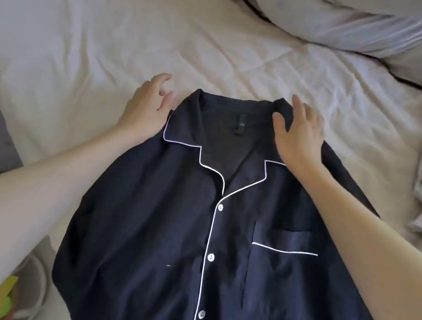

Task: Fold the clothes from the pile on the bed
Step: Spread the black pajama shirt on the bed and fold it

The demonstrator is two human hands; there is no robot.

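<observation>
Shirt (194,238) flat on bed (86,36); right hand (298,136) pressing collar, fingers straight; left hand (144,105) beside collar, fingers loosely apart.

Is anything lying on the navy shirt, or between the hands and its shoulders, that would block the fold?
Nothing visible does. The navy shirt lies front up on the bed sheet; the right hand rests on its collar, and the left hand is beside its shoulder.

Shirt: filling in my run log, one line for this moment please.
shirt flat, buttoned, on bed | left hand open beside collar | right hand open on collar
</observation>
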